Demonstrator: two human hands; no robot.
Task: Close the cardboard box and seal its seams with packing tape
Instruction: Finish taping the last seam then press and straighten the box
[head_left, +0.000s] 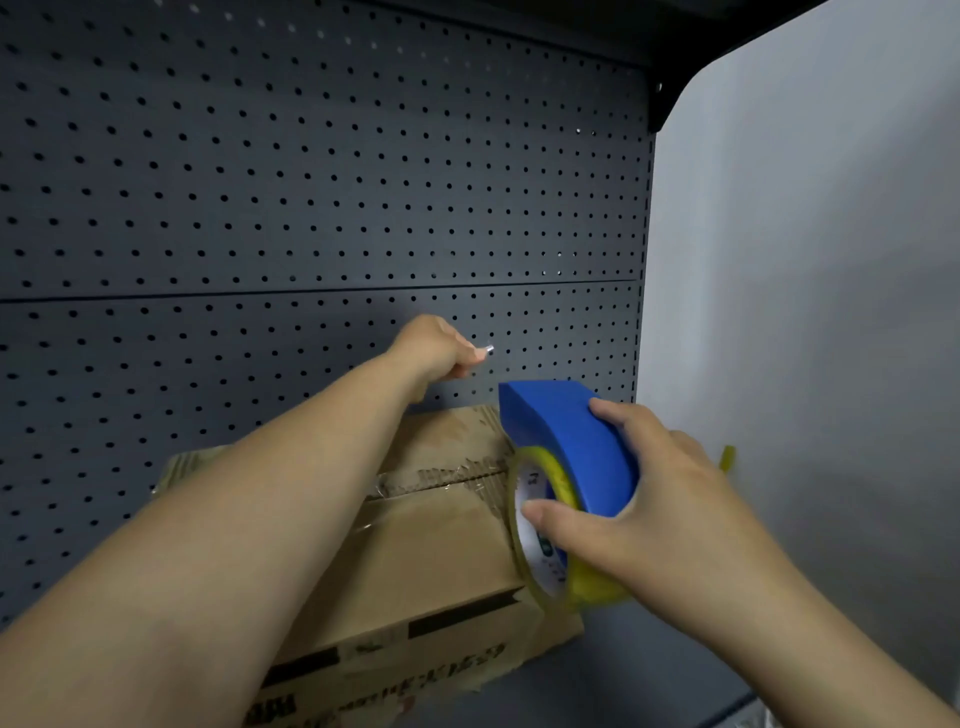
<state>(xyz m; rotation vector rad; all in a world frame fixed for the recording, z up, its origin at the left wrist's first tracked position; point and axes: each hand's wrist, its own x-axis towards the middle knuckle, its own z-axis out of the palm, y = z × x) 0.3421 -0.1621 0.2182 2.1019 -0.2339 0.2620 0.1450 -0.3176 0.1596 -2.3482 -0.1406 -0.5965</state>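
Head view: the cardboard box (441, 545) lies closed on the dark shelf (623, 670) against the pegboard (311, 182), with clear tape over its top seam. The right hand (639, 499) grips the blue tape dispenser (566, 441) at the box's right end. The left hand (434, 345), well apart and farther off, pinches a small silvery piece (489, 351) at the pegboard.

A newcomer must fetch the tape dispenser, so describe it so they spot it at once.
Start at the dark perforated pegboard wall; a cardboard box sits in front of it. At the box's right end, the right hand grips the tape dispenser. It is the only bright blue thing there, a curved shell over a yellow tape roll.
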